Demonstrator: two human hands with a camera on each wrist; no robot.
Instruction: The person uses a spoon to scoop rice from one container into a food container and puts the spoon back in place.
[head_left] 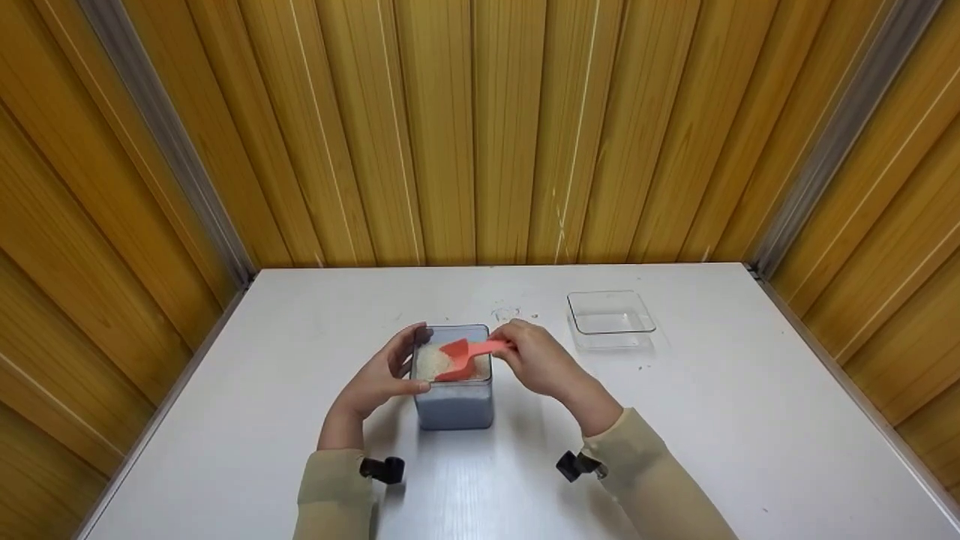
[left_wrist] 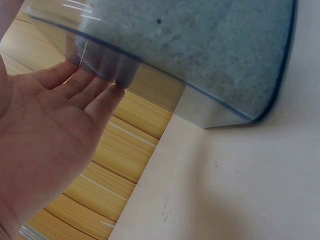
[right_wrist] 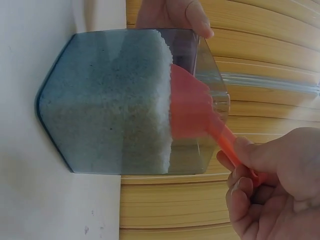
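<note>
A bluish see-through square container [head_left: 454, 414] stands upright on the white table, filled well up with white rice [head_left: 430, 362]. My left hand [head_left: 375, 381] grips it from the left, thumb on the near side by the rim and fingers along the far left side. With my right hand [head_left: 541, 358] I pinch the handle of a red scoop [head_left: 461, 358] above the container's right rim. In the right wrist view, the scoop's bowl [right_wrist: 189, 107] lies inside the container at the rice surface, its lower edge against the grains.
A shallow clear plastic box [head_left: 611, 341] sits farther back to the right on the table [head_left: 240, 390]. Small dark specks and scuffs mark the tabletop behind the container. Yellow wood-look panels [head_left: 435, 135] wall off the back and both sides.
</note>
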